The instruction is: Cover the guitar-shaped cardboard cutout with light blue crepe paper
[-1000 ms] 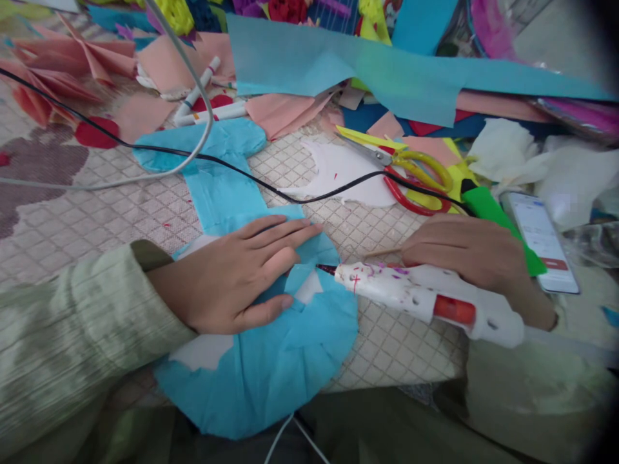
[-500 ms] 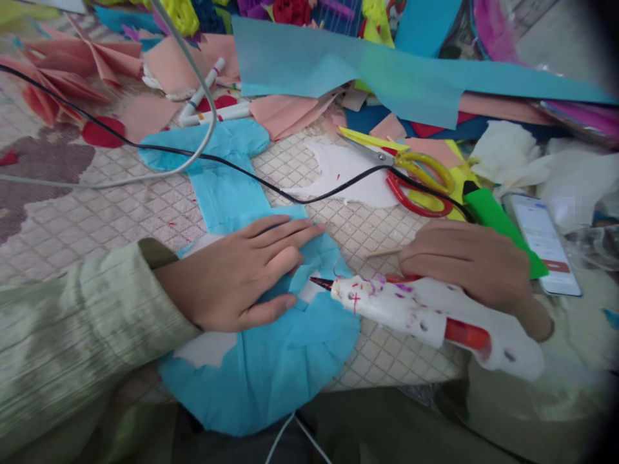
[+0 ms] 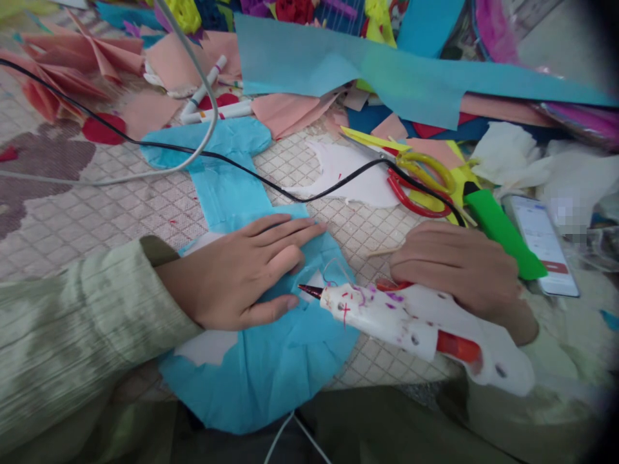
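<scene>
My left hand (image 3: pixel 246 274) lies flat, fingers spread, on a light blue paper-covered shape (image 3: pixel 290 361) with a round lower part and a narrower bar above. White patches show through the blue near the hand. My right hand (image 3: pixel 457 270) is wrapped round a white glue gun (image 3: pixel 387 316) stained with red and purple. The gun's dark tip (image 3: pixel 310 291) points left, close to my left thumb and over a white patch. A thin looped strand is near the tip. A thin wooden stick (image 3: pixel 383 252) pokes out by my right hand.
Scissors (image 3: pixel 420 177) with yellow and red handles lie beyond my right hand, near a green marker (image 3: pixel 503 232) and a phone (image 3: pixel 544 248). A black cable (image 3: pixel 232 161) and a white cable (image 3: pixel 213 116) cross the blue shape. Coloured paper (image 3: pixel 338 61) lies along the back.
The glue gun and my right hand have moved a little left and slightly down, bringing the tip nearer my left thumb. My left hand has barely moved.
</scene>
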Demonstrator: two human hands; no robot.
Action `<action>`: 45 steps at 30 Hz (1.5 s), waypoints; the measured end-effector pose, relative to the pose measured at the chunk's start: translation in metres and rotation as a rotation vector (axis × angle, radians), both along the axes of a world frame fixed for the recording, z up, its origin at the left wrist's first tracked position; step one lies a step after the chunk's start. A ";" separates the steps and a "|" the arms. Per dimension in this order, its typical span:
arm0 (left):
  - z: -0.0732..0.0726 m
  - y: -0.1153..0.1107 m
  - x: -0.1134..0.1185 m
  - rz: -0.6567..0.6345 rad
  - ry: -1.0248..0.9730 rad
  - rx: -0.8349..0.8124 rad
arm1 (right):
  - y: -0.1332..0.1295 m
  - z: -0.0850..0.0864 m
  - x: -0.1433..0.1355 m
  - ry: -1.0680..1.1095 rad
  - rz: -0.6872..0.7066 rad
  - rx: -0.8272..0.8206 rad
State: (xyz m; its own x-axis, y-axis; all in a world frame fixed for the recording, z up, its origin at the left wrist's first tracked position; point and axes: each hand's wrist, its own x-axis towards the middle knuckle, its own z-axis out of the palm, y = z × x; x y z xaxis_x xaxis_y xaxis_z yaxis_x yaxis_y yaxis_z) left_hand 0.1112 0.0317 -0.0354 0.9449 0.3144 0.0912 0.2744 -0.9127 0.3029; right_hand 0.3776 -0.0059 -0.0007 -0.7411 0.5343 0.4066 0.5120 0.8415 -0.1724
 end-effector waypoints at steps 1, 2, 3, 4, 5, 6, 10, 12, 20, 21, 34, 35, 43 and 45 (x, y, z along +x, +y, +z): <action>0.000 0.000 0.000 -0.001 -0.003 -0.002 | 0.000 0.000 0.000 0.000 -0.004 0.000; 0.000 0.000 0.000 -0.001 -0.005 -0.002 | -0.001 0.000 -0.001 0.000 -0.008 -0.003; 0.000 0.000 0.000 -0.002 -0.003 -0.001 | -0.001 0.000 -0.001 0.001 -0.005 -0.002; 0.000 0.000 -0.001 -0.003 0.000 0.002 | -0.001 0.000 -0.002 -0.003 0.001 -0.002; 0.000 0.000 -0.001 -0.004 0.003 0.005 | -0.002 0.000 -0.002 -0.003 0.004 0.001; 0.000 0.000 0.000 -0.005 0.004 0.009 | -0.002 0.001 -0.002 -0.005 0.004 0.000; 0.001 0.000 0.000 -0.004 0.007 0.012 | -0.001 0.000 -0.001 -0.008 -0.008 0.001; 0.001 0.000 0.000 -0.005 0.011 0.009 | 0.000 -0.001 -0.001 -0.013 -0.003 0.014; 0.001 0.001 0.000 -0.008 0.007 0.002 | -0.001 0.002 -0.002 -0.014 -0.034 0.013; 0.001 0.000 0.000 -0.007 0.010 0.005 | -0.001 0.003 -0.002 -0.013 -0.037 0.017; 0.001 0.001 0.000 -0.002 0.013 -0.007 | -0.001 0.007 0.002 -0.050 -0.057 0.046; 0.001 0.001 0.000 0.000 0.007 -0.013 | -0.002 0.007 0.003 -0.053 -0.063 0.032; 0.002 0.001 0.000 0.003 0.007 -0.022 | -0.001 0.005 0.008 -0.081 -0.042 0.027; 0.002 0.001 0.000 0.000 0.002 -0.026 | -0.001 0.006 0.008 -0.089 -0.036 0.025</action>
State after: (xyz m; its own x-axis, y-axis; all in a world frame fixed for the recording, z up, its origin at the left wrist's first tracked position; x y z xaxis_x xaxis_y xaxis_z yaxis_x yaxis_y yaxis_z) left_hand 0.1113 0.0325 -0.0335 0.9449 0.3171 0.0810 0.2755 -0.9043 0.3262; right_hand 0.3853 -0.0067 0.0051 -0.7555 0.5517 0.3534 0.5545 0.8257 -0.1036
